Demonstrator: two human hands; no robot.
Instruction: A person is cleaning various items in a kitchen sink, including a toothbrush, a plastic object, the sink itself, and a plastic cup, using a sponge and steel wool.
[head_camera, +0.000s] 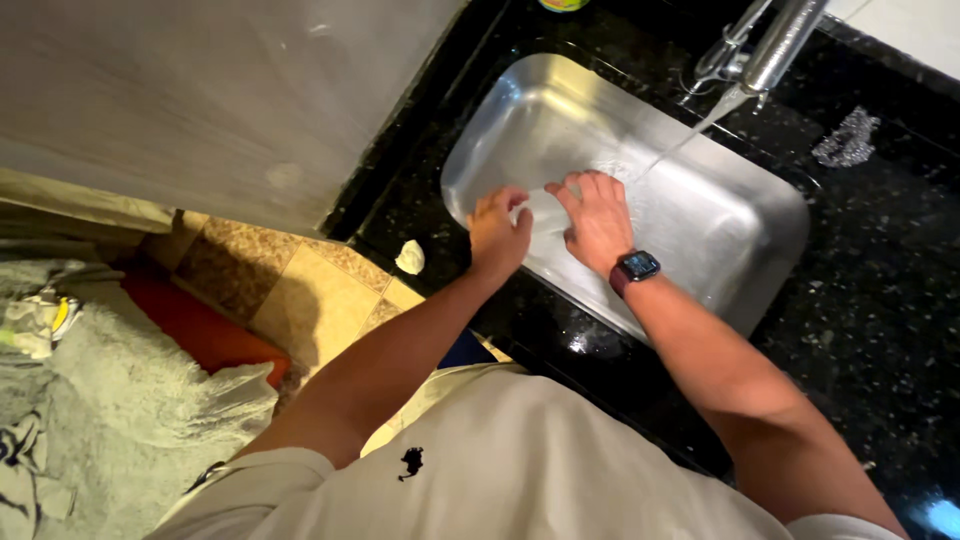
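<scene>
Head view: both hands work inside the steel sink (560, 110), near its 7 o'clock rim. Left hand (497, 232) and right hand (598, 218) pinch a pale, blurred sheet (543, 208) between them; its long axis cannot be told. Open basin lies toward 2 o'clock, under the tap (770, 45).

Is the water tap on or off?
On. A stream of water runs from the faucet into the steel sink, near the right hand.
</scene>
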